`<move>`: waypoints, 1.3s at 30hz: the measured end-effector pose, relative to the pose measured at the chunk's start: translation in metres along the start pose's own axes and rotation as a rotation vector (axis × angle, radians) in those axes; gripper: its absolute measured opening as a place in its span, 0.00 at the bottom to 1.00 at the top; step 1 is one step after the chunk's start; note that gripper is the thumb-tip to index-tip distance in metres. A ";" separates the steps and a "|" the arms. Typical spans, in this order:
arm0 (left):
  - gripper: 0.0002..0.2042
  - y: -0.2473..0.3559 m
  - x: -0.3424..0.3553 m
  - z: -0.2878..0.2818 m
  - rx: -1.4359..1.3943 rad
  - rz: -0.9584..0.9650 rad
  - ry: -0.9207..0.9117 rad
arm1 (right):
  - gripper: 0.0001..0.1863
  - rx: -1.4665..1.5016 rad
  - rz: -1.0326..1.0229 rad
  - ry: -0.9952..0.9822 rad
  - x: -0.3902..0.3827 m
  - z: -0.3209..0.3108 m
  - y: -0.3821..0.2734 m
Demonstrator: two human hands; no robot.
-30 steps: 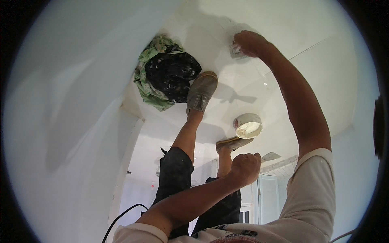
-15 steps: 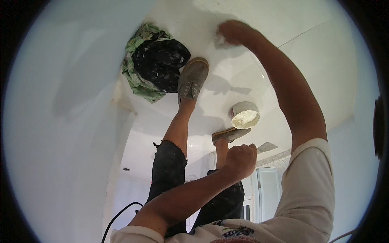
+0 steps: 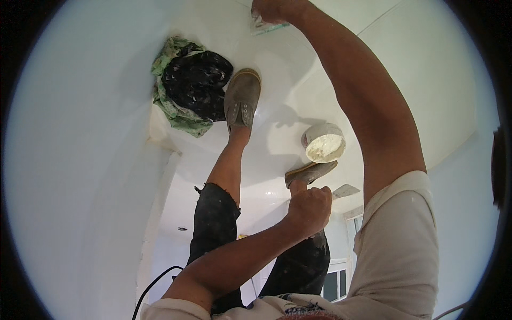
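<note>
My left hand (image 3: 310, 212) is in front of my body, closed in a fist round a putty knife (image 3: 346, 191); its flat, smeared blade sticks out to the right and the handle is hidden in the fingers. My right arm reaches far forward. At the upper edge, my right hand (image 3: 274, 9) is closed on a flat scraper (image 3: 264, 25) with a pale, greenish edge, held down near the white surface (image 3: 298, 64); part of this hand is cut off by the frame. Between the hands, by my right shoe, stands a round tub (image 3: 326, 144) of creamy white filler.
A black plastic bag (image 3: 194, 80) lies in a crumpled green sack (image 3: 181, 120) at the left, beside my left shoe (image 3: 244, 98). My right shoe (image 3: 312, 173) is just behind the tub. A pale wall (image 3: 80, 160) rises on the left. A black cable (image 3: 152, 288) curves at lower left.
My right hand with the scraper has moved forward and left to the upper edge. The left hand has shifted only slightly, still holding the putty knife. The view has tilted a little.
</note>
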State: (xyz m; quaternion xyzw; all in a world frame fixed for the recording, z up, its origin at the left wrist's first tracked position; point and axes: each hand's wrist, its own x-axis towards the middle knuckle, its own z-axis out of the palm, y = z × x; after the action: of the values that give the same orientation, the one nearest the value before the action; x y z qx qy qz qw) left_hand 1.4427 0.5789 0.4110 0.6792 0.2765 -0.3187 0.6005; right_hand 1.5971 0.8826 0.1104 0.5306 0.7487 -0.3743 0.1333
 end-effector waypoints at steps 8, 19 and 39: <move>0.15 -0.001 0.004 0.015 -0.007 0.009 -0.021 | 0.16 0.032 0.194 -0.138 -0.163 0.078 0.016; 0.19 0.016 0.024 0.044 0.193 -0.138 -0.221 | 0.17 1.167 0.594 0.476 -0.362 0.233 0.071; 0.11 0.000 0.019 0.080 0.242 -0.153 -0.346 | 0.17 1.427 1.004 1.307 -0.280 0.280 -0.045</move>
State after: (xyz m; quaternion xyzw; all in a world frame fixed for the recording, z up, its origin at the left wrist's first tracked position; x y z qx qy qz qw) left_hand 1.4467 0.4989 0.3905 0.6585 0.1796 -0.5060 0.5273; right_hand 1.6135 0.4839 0.1048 0.8274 -0.0167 -0.2711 -0.4915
